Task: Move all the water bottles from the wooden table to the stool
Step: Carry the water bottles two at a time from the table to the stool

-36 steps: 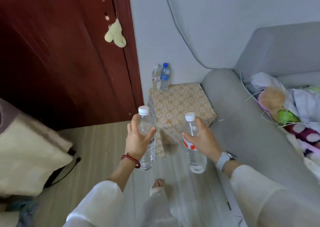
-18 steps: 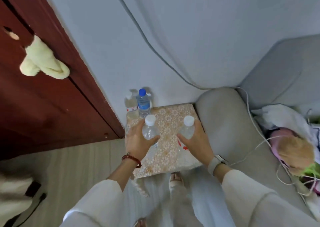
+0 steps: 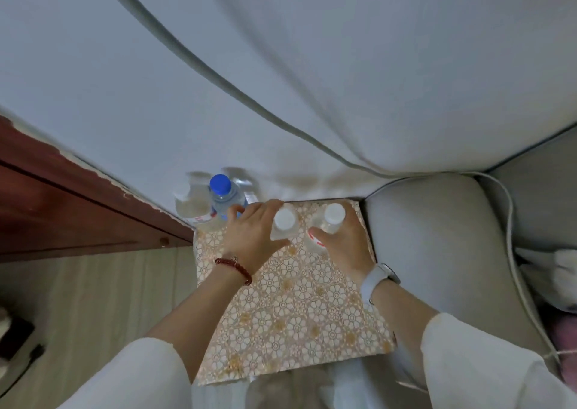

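Two white-capped water bottles upright at far end of the stool top. Left bottle (image 3: 283, 225) gripped by left hand (image 3: 253, 236), fingers curled round its body from the left side, thumb on the near side. Right bottle (image 3: 329, 224), red on its label, gripped by right hand (image 3: 345, 246), fingers wrapped on its right side, thumb on the label. Both seem to sit on or just above the cloth; contact of the bases can't be told. The two bottles near each other, not touching.

Stool (image 3: 290, 308) covered with a beige floral-pattern cloth, set in the corner against the wall.

Two more bottles at the stool's far-left corner, by the wall: blue-capped bottle (image 3: 222, 197) and a clear bottle (image 3: 190, 202) just left of it, blurred. Four bottles total.

Left wrist has a red bead bracelet (image 3: 234, 266), right wrist a pale watch (image 3: 379, 279). White sleeves on both arms.

Room: pale wall (image 3: 125, 80) with a grey cable (image 3: 218, 80) running across, dark red wooden door (image 3: 62, 205) at left, grey sofa arm (image 3: 437, 236) touching the stool's right side, light wood-look floor (image 3: 93, 299).
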Demonstrator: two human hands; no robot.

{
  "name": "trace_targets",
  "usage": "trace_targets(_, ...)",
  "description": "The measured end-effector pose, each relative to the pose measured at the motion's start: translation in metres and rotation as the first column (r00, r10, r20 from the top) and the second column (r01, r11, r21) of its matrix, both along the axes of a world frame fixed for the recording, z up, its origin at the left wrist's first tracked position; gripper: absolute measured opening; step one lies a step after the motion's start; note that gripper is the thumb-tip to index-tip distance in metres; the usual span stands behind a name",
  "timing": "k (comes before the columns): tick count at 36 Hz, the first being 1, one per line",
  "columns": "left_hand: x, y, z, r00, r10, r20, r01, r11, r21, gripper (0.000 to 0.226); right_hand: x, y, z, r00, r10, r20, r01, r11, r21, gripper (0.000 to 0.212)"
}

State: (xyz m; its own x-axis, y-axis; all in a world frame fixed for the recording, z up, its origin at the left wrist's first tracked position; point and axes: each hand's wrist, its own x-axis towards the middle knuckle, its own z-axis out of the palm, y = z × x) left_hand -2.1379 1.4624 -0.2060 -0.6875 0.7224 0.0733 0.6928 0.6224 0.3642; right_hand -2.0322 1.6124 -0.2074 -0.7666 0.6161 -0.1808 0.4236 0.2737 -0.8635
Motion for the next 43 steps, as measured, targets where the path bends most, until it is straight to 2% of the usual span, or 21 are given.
trace_targets(3, -0.005, 0.005, -0.009, 0.999, 0.009, -0.043, -0.009, 1.000, -0.015, 0.073, -0.007, 0.004, -0.007, 0.998, 0.012, -0.056, -0.011, 1.000, 0.007, 0.046)
trace_targets(7, -0.009, 0.011, -0.012, 0.994, 0.108, -0.006, -0.108, 0.993, -0.038, 0.079, -0.010, 0.008, -0.009, 0.999, 0.046, 0.010, -0.046, 0.999, -0.001, 0.040)
trace_targets(9, -0.011, 0.013, -0.011, 0.988, 0.146, 0.052, -0.145, 0.989, -0.026, 0.083, -0.009, 0.009, -0.006, 0.993, 0.096, 0.069, -0.096, 0.995, -0.012, 0.045)
trace_targets(11, -0.013, 0.013, -0.006, 0.985, 0.160, 0.059, -0.160, 0.987, -0.002, 0.078, -0.007, 0.012, -0.001, 0.986, 0.137, 0.093, -0.135, 0.991, -0.022, 0.037)
trace_targets(13, -0.014, 0.011, 0.000, 0.989, 0.149, -0.019, -0.149, 0.989, 0.023, 0.068, -0.007, 0.014, 0.004, 0.978, 0.166, 0.126, -0.164, 0.986, -0.025, 0.033)
trace_targets(15, -0.015, 0.010, 0.006, 0.984, 0.134, -0.119, -0.130, 0.991, 0.037, 0.060, -0.008, 0.016, 0.007, 0.970, 0.178, 0.168, -0.180, 0.984, -0.007, 0.041)
trace_targets(19, -0.019, 0.009, 0.012, 0.983, 0.138, -0.118, -0.135, 0.990, 0.040, 0.053, -0.010, 0.015, 0.011, 0.984, 0.121, 0.130, -0.131, 0.989, 0.070, 0.040)
trace_targets(22, -0.025, 0.011, 0.014, 0.985, 0.136, -0.104, -0.133, 0.991, 0.033, 0.050, -0.016, 0.012, 0.010, 0.994, 0.034, 0.108, -0.038, 0.999, 0.034, 0.050)
trace_targets(25, -0.030, 0.015, 0.015, 0.976, 0.076, -0.202, -0.073, 0.997, 0.023, 0.050, -0.028, 0.006, 0.008, 0.995, -0.040, 0.086, 0.044, 0.998, -0.037, 0.055)
trace_targets(29, -0.037, 0.020, 0.017, 0.955, 0.041, -0.295, -0.045, 0.999, -0.009, 0.051, -0.049, -0.003, 0.006, 0.994, -0.081, 0.077, 0.086, 0.995, -0.054, 0.059)
trace_targets(35, -0.040, 0.016, 0.017, 0.943, 0.090, -0.319, -0.105, 0.994, -0.030, 0.055, -0.066, -0.015, 0.007, 0.993, -0.111, 0.039, 0.115, 0.984, -0.139, 0.056)
trace_targets(39, -0.033, 0.018, 0.017, 0.951, 0.094, -0.294, -0.111, 0.993, -0.042, 0.061, -0.055, -0.016, 0.006, 0.997, -0.063, 0.038, 0.069, 0.984, -0.166, 0.062)
trace_targets(43, -0.034, 0.025, 0.021, 0.960, 0.121, -0.252, -0.125, 0.992, 0.001, 0.048, -0.052, -0.015, 0.002, 0.993, -0.005, 0.114, 0.031, 0.975, -0.220, 0.074)
